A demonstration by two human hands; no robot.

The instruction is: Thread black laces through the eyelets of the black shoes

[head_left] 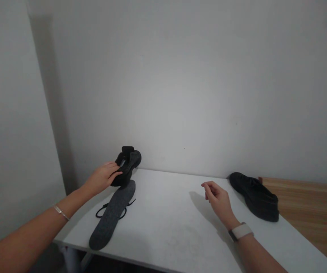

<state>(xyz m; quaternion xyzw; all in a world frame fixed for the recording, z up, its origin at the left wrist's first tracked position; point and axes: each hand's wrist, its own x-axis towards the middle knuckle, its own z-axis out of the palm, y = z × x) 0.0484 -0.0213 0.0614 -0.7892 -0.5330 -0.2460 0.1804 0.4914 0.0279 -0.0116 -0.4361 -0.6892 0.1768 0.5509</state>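
- We face a pale, plain wall (186,94) behind everything.
- Before us spreads a white, flat-topped counter (163,212), its back edge against the wall.
- To our right we see a brown, wood-grained panel (311,212) beside the counter.
- A black, low-cut shoe (254,197) lies along the counter's right edge. Its long axis slants from far left to near right, the rounded toe pointing towards the wall and leftward.
- A second black shoe, tongue raised (127,167), is at the counter's back left. Its long axis also slants, but from near left to far right, the rounded front towards the wall.
- A dark grey, felt-like flat insole (112,214) lies in front of that second shoe, long axis running from far right to near left. Its near end reaches the front edge; whether its far end touches the shoe we cannot tell.
- Our left hand (106,174) grips the second shoe by its near end, fingers at the opening, thumb below them.
- Our right hand (216,195) hangs above the counter, fingers loosely bent and slack, well apart from both shoes.
- We wear a pale-banded watch (242,230) on the right wrist.
- A thin black lace (131,202) lies beneath the insole, showing on both sides.
- A slim, silvery bracelet (61,212) circles our left wrist.
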